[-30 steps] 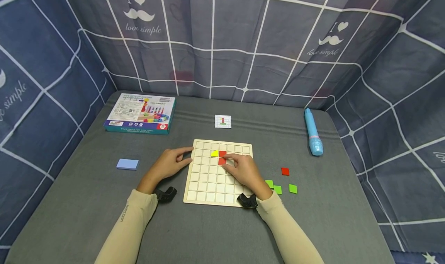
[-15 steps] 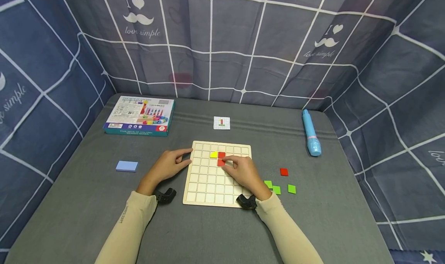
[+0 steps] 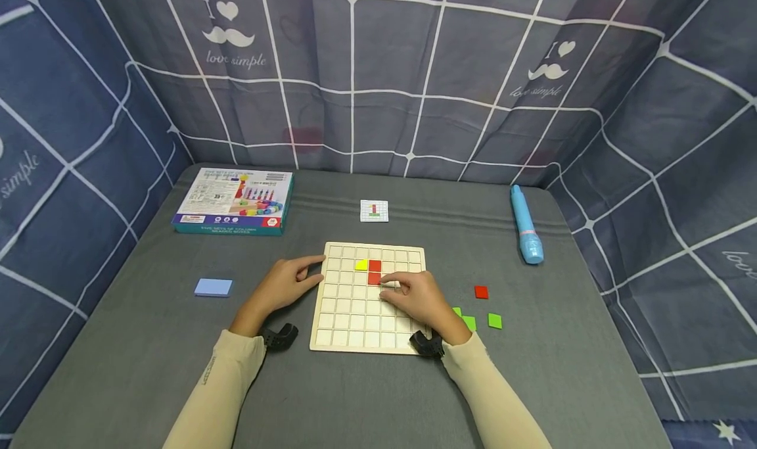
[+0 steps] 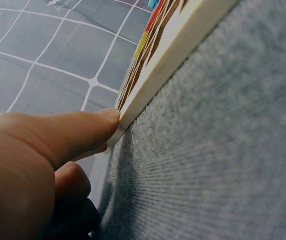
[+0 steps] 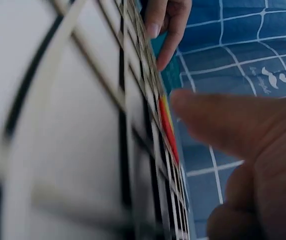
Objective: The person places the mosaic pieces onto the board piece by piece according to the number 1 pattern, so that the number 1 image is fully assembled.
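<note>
A pale wooden grid board lies on the grey cloth. In two cells of one column sit red square tiles, with a yellow tile left of the upper one. My left hand touches the board's left edge with thumb and index fingertips; the left wrist view has its thumb straight against the board's side. Just right of the lower red tile, over the board, my right hand has thumb and index parted with nothing between them. In the right wrist view, its thumb is clear of the red tiles.
Right of the board lie a loose red tile and several green tiles. Behind it is a small pattern card. A flat box and a blue block are at left, a light-blue cylindrical object at back right.
The right hand has let go of the lower red tile and drawn slightly right, its thumb and index finger apart. The left hand stays at the board's edge; the head view has shifted a little.
</note>
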Demonstrator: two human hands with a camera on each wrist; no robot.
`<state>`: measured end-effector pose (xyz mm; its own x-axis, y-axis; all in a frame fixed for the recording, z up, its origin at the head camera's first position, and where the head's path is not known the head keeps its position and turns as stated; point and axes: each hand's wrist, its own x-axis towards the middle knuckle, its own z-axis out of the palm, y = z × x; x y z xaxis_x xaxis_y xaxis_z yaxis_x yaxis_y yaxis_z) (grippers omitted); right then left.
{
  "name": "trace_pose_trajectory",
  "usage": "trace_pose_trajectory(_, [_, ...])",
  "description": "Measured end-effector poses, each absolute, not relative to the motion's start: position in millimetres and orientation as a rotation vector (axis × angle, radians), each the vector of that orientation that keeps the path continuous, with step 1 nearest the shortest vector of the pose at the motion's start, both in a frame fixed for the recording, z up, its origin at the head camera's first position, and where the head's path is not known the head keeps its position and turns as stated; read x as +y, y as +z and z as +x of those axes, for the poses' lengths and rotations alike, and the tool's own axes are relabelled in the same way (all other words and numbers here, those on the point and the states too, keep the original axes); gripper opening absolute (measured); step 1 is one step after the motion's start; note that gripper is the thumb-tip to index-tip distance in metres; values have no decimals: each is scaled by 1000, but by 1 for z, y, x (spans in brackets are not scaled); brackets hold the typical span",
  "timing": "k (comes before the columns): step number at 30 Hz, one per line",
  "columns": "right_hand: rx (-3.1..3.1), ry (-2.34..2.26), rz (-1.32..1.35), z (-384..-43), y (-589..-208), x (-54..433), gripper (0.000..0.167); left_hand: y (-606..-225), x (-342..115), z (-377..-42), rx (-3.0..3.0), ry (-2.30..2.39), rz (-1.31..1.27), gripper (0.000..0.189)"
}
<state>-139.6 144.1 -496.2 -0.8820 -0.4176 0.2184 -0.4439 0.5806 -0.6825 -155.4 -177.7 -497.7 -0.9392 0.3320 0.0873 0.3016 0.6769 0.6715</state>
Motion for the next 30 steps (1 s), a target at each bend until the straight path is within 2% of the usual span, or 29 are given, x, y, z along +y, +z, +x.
trace_pose_trajectory(7, [-2694, 1211, 727, -135, -484, 162, 21, -493, -179, -157, 2861, 1139, 544, 43])
trace_pose_trajectory(16, [-2692, 1092, 522, -127, -483, 205, 27, -495, -178, -153, 2832, 1125, 542, 43])
trace_pose_trajectory(30, [-2772, 956, 316, -126, -482, 254, 26, -496, -178, -154, 2826, 1133, 506, 43])
